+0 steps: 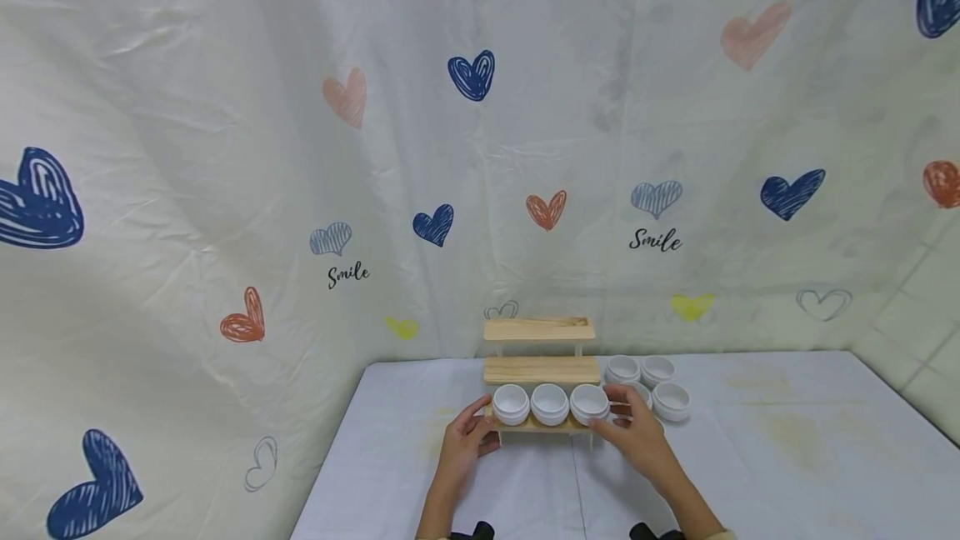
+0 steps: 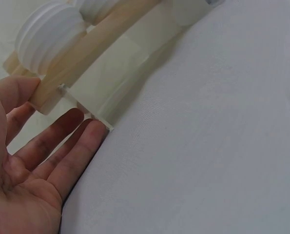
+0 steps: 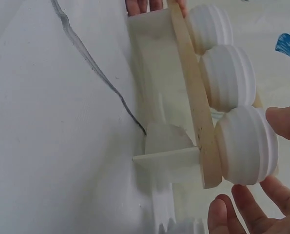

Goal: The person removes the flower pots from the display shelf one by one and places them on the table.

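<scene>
- Currently, your left hand [image 1: 467, 438] grips the left end of the lowest board [image 1: 542, 429] on the wooden stand [image 1: 542, 371], its thumb against the board's end, other fingers loosely bent below.
- Your right hand [image 1: 637, 433] holds the rightmost bowl [image 1: 589, 401], spread about as wide as the bowl, thumb on its near side, fingers on its far right.
- That bowl sits on the lowest board, lined up with the middle bowl [image 1: 550, 403] and leftmost bowl [image 1: 512, 404].
- Your stand rests on the table [image 1: 765, 482]; more white bowls [image 1: 671, 401] cluster just right of it.
</scene>
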`<state>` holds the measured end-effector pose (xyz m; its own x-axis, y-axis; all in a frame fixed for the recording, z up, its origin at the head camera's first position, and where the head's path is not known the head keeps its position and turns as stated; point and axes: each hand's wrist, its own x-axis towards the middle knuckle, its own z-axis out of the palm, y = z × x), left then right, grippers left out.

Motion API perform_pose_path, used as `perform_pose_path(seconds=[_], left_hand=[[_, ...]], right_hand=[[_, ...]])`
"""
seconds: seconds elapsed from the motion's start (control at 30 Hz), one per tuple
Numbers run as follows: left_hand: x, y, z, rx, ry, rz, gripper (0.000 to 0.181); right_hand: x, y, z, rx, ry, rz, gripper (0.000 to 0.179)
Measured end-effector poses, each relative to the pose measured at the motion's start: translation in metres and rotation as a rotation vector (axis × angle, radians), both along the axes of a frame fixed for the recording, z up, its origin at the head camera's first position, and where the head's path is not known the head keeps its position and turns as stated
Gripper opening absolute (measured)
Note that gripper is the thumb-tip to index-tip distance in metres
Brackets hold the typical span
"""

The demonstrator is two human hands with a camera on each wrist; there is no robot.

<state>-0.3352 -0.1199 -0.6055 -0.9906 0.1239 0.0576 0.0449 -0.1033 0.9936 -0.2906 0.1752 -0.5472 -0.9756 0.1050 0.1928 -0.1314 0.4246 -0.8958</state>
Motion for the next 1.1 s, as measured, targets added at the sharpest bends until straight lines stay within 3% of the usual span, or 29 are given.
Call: perform_pose_path(seconds=[0.4, 1.1], left_hand=[[-0.0013, 0.0007, -0.0027, 0.005, -0.001, 0.004, 0.049], [-0.0025, -0.0002, -0.0033, 0.001, 0.006, 0.001, 0.049]], right_hand=[[-0.0064, -0.007, -0.0034, -0.039, -0.009, 0.01, 0.066], [-0.008, -0.0047, -0.0061, 0.008, -0.012, 0.002, 0.068]])
